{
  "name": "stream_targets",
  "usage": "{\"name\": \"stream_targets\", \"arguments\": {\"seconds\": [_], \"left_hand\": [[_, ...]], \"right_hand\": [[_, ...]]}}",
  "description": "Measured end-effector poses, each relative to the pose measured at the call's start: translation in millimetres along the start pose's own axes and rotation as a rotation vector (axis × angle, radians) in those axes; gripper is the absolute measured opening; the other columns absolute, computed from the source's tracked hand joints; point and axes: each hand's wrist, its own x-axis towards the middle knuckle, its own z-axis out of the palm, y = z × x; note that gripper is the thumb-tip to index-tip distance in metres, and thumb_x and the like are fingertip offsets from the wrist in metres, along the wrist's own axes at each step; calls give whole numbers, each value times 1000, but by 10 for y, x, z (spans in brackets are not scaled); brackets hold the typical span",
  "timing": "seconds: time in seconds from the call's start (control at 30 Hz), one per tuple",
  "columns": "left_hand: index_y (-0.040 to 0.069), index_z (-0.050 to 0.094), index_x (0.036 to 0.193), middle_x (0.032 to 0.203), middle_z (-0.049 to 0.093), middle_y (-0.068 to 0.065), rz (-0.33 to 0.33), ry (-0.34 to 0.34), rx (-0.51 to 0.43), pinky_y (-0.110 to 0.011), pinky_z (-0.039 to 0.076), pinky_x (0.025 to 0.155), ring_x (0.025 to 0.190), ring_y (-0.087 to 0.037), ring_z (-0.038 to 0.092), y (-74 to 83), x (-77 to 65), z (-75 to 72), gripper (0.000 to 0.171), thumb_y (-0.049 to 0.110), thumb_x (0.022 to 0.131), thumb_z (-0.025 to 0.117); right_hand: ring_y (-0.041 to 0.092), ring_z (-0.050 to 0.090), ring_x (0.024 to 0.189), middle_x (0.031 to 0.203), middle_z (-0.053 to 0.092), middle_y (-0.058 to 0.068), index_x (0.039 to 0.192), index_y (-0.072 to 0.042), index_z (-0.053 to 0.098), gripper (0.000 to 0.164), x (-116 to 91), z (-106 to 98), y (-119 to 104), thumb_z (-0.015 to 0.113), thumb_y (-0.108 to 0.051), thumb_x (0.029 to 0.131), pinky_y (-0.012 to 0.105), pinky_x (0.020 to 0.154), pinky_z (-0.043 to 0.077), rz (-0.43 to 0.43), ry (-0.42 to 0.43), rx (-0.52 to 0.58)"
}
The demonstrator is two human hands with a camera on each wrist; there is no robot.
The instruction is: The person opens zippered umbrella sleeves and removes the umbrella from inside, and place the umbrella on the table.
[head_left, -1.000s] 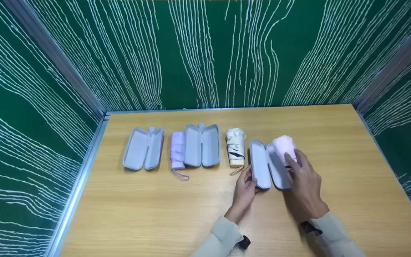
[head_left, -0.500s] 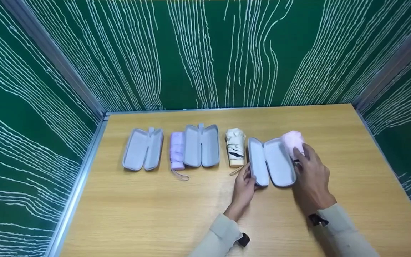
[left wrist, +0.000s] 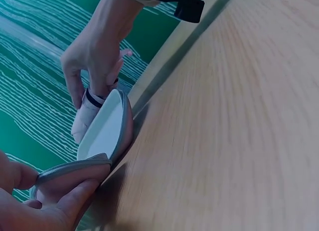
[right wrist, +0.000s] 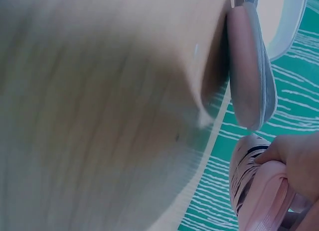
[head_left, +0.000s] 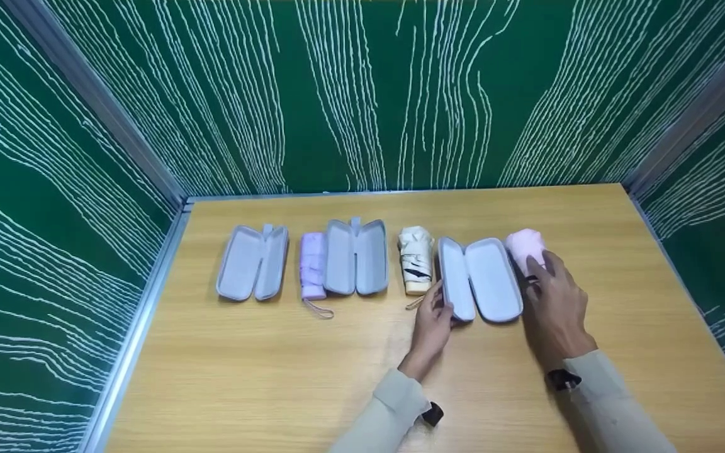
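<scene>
In the head view my right hand point(head_left: 557, 305) grips a folded pink compact umbrella point(head_left: 525, 244) just right of an open grey case point(head_left: 494, 280). The umbrella's lower end is hidden behind the fingers. My left hand point(head_left: 432, 324) pinches the left half of that case near its lower corner. The left wrist view shows thumb and fingers on the case's rim point(left wrist: 75, 166), its pinkish outside facing the camera. A dark band crosses the umbrella point(right wrist: 244, 166) in the right wrist view. Left of the case lies a folded cream umbrella point(head_left: 415, 258) with a black mark.
Two more grey cases lie spread open, one at far left point(head_left: 240, 264) and one near the middle point(head_left: 372, 258). Against the middle case lies a folded purple umbrella point(head_left: 313, 264) with a wrist loop. Green walls with white lines rise behind and beside the wooden table point(head_left: 262, 377).
My right hand has moved right with the pink umbrella, from over the case's right half to beside it. The case has shifted slightly away from me, its right half now fully visible.
</scene>
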Motion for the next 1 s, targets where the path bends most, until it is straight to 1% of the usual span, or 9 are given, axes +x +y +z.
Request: {"name": "stream_targets", "arguments": {"seconds": [0.1,0.2,0.27,0.33,0.47,0.57,0.7,0.9,1.0], "left_hand": [[3,47,155,140,60,-21,-7,7,5,-36,62,85,108,-24,69,9,33,11,51,0,105,53],[3,48,155,142,60,-22,1,18,46,-35,62,86,110,-24,69,25,68,15,51,2,105,54],[4,48,156,142,61,-21,4,23,74,-34,61,86,110,-24,69,35,92,18,51,3,105,54],[4,48,156,142,61,-21,18,22,94,-33,61,86,110,-24,69,40,116,17,51,3,105,54],[4,49,155,141,62,-20,28,21,109,-31,60,87,111,-25,68,44,151,19,50,4,105,55],[4,49,155,140,64,-18,38,27,125,-29,59,86,110,-23,68,46,169,30,51,4,105,56],[3,50,154,137,65,-18,51,26,132,-27,58,84,107,-20,67,57,197,63,51,3,104,55],[2,49,154,138,64,-17,77,13,150,-28,56,95,116,-21,63,83,239,105,51,2,104,54],[2,50,154,138,64,-16,74,23,159,-29,55,97,118,-22,63,86,254,110,51,1,104,55]], "right_hand": [[56,61,118,151,50,28,139,-4,66,54,31,-24,23,76,7,87,72,72,54,50,-35,-1],[57,58,123,154,46,29,143,-3,63,55,62,-32,48,74,5,90,72,79,53,84,-73,-7],[57,57,123,154,46,29,144,-2,62,55,76,-22,68,73,5,91,73,80,53,92,-88,-12],[58,57,122,154,46,30,143,-2,63,54,87,-4,91,72,5,90,73,78,53,90,-91,-17],[59,58,121,152,47,32,141,-1,63,52,97,32,133,71,6,90,74,76,53,93,-105,-23],[60,59,117,149,49,33,138,0,65,49,103,52,164,71,5,90,75,74,53,85,-122,-38],[61,62,106,144,51,35,134,3,67,45,114,65,203,72,3,89,74,69,53,50,-134,-56],[60,63,83,138,50,38,133,5,67,45,112,70,229,70,4,88,70,60,54,8,-171,-79],[60,63,78,135,48,40,133,7,66,42,125,95,214,68,2,92,69,56,54,-2,-206,-107]]}}
